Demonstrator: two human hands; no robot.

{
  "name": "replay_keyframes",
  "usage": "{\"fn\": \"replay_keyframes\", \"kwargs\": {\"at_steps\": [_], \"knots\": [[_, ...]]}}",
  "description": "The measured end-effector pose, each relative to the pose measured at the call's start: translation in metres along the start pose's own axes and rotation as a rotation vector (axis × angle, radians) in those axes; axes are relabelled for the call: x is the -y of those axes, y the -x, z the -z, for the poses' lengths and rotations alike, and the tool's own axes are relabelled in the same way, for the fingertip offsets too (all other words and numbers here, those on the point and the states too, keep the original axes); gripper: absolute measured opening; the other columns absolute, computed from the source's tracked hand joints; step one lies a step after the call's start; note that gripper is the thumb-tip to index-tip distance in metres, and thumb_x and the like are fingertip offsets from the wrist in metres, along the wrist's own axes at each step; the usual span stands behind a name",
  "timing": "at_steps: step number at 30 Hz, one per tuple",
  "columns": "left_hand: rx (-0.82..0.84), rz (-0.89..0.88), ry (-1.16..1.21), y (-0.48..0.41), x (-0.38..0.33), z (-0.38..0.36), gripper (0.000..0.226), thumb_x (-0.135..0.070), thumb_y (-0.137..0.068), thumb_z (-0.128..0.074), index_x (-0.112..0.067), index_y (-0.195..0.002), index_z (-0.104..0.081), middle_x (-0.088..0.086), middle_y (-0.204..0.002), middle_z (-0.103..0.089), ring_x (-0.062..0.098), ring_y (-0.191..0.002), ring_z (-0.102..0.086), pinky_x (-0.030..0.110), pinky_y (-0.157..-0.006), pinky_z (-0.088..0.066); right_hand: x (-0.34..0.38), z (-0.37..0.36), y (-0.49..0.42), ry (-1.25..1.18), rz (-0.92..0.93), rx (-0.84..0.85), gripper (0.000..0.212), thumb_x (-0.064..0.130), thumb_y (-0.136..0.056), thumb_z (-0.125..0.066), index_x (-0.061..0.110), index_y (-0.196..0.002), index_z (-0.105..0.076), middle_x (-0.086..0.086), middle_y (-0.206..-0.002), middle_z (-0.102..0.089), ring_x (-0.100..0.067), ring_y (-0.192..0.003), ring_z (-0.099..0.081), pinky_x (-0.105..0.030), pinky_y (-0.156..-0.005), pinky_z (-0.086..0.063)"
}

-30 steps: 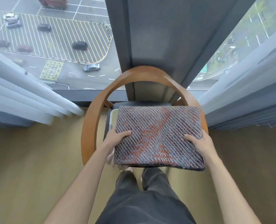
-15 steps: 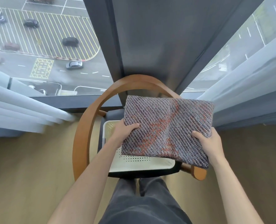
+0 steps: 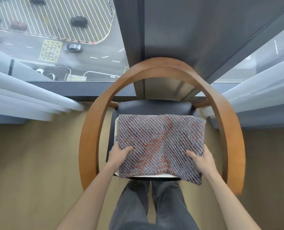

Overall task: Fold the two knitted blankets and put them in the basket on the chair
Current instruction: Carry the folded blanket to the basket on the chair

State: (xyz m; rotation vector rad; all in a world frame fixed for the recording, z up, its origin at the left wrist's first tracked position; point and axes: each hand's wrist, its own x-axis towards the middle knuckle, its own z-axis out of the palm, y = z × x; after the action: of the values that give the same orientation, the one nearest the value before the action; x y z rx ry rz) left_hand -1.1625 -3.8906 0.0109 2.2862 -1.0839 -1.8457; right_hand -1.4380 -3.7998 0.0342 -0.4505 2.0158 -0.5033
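The left hand (image 3: 119, 153) is gripping the near left edge of the folded knitted blanket (image 3: 159, 146), with its thumb lying on top of the weave and its fingers tucked out of sight underneath. The right hand (image 3: 202, 159) is holding the near right edge the same way, thumb on top and fingers hidden below.

The blanket, grey-blue with patches of orange-red, is lying flat between the two hands and is covering almost all of the white basket (image 3: 116, 130). Only a strip of the basket's rim is showing along the left side and the near side. The blanket's near right corner is hanging past the basket's front edge. Whether the blanket is resting in the basket or being held just above it cannot be told from this angle.

The basket is sitting on the dark seat (image 3: 154, 107) of the chair (image 3: 89, 138), whose curved wooden rail is sweeping around both sides and the back. The person's legs in dark grey trousers (image 3: 154, 205) are standing just in front of the seat on a tan floor (image 3: 30, 163). Pale curtains (image 3: 21, 100) are hanging on either side of the chair, and behind it a window (image 3: 54, 39) is looking down on a road with cars.
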Motion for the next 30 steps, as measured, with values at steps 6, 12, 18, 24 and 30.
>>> {"fn": "replay_keyframes", "kwargs": {"at_steps": [6,12,18,24,30], "knots": [[-0.048,-0.037,-0.149,-0.01,0.006,-0.002,0.048,-0.03,-0.087,-0.06,-0.021,-0.132,-0.045,0.002,-0.131,-0.057,0.025,-0.12,-0.054,0.046,-0.103,-0.043,-0.004,-0.01,-0.025,0.169,-0.051,-0.008,0.048,0.028,-0.083,-0.066,0.019,-0.127,-0.046,-0.004,-0.121,-0.061,-0.026,-0.109,-0.056,-0.041,-0.097,-0.043],[-0.157,-0.038,-0.336,-0.022,0.006,-0.013,0.036,-0.027,-0.088,-0.056,-0.014,-0.121,-0.05,0.008,-0.12,-0.061,0.027,-0.105,-0.06,0.032,-0.085,-0.048,-0.009,-0.022,-0.038,0.27,-0.109,0.033,0.044,0.026,-0.087,-0.061,0.015,-0.126,-0.046,-0.008,-0.12,-0.06,-0.03,-0.107,-0.056,-0.037,-0.092,-0.044],[-0.195,0.0,-0.436,-0.036,-0.001,-0.034,0.04,-0.017,-0.095,-0.05,-0.002,-0.13,-0.037,0.019,-0.123,-0.056,0.035,-0.109,-0.057,0.04,-0.09,-0.048,-0.024,-0.044,-0.062,0.349,-0.192,0.073,0.043,0.026,-0.087,-0.06,0.01,-0.125,-0.047,-0.011,-0.122,-0.059,-0.032,-0.106,-0.057,-0.04,-0.091,-0.048],[-0.344,-0.171,-0.354,-0.031,0.003,-0.043,0.058,-0.011,-0.091,-0.051,-0.005,-0.142,-0.024,0.015,-0.137,-0.043,0.029,-0.118,-0.05,0.035,-0.094,-0.046,-0.013,-0.054,-0.051,0.358,-0.052,-0.156,0.045,0.011,-0.085,-0.061,0.001,-0.123,-0.04,-0.017,-0.119,-0.055,-0.032,-0.105,-0.056,-0.039,-0.084,-0.05],[-0.405,-0.603,-0.878,-0.025,0.041,-0.082,0.064,-0.026,-0.088,-0.048,-0.003,-0.144,-0.027,0.021,-0.151,-0.025,0.034,-0.142,-0.022,0.048,-0.116,-0.023,-0.029,-0.081,-0.039,0.799,0.624,-0.283,0.056,0.017,-0.081,-0.064,0.003,-0.131,-0.044,-0.02,-0.134,-0.045,-0.035,-0.125,-0.04,-0.045,-0.105,-0.035]]}}
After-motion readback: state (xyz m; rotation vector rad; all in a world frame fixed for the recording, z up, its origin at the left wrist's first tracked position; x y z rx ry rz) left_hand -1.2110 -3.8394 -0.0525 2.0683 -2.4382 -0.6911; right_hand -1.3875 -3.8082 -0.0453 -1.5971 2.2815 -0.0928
